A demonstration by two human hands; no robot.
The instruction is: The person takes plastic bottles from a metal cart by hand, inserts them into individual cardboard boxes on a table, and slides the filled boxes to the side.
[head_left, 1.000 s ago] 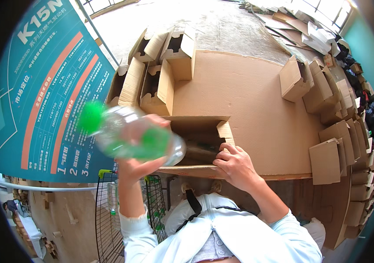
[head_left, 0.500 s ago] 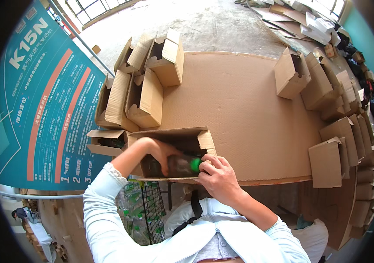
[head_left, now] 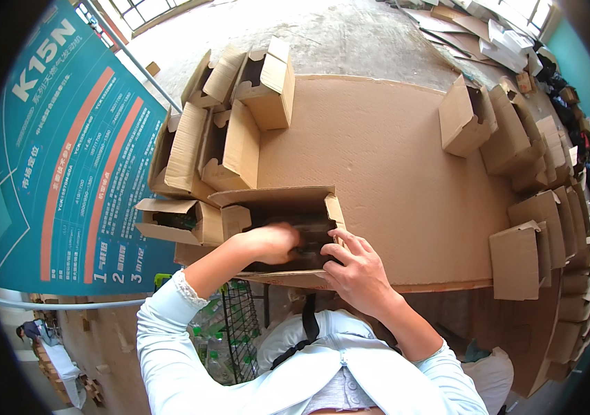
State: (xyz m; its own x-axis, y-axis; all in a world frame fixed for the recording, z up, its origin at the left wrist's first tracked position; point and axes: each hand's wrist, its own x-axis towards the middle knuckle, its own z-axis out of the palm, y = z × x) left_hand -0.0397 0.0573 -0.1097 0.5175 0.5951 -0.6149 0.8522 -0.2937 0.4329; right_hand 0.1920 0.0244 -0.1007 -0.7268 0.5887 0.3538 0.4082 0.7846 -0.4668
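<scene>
An open cardboard box (head_left: 277, 196) sits at the near edge of the table in front of me. My left hand (head_left: 277, 242) reaches down into it; its fingers are smeared by motion and partly hidden, so what they hold, if anything, does not show. Dark, glossy shapes lie in the box's shaded inside, too dim to make out. My right hand (head_left: 358, 270) is closed over the right end of the box, fingers curled at its rim. Just left stands a smaller open box (head_left: 210, 225) with dark glassy things inside.
Several open boxes (head_left: 239, 149) stand at the table's left, and more boxes (head_left: 464, 128) line its right side. A black wire basket (head_left: 239, 321) of clear bottles with green caps (head_left: 215, 349) is below the near edge. A teal banner (head_left: 67, 173) rises at left.
The bottle with the green cap, seen earlier in the box between my hands, no longer shows clearly. My left hand has moved right inside the box. The box has shifted slightly right.
</scene>
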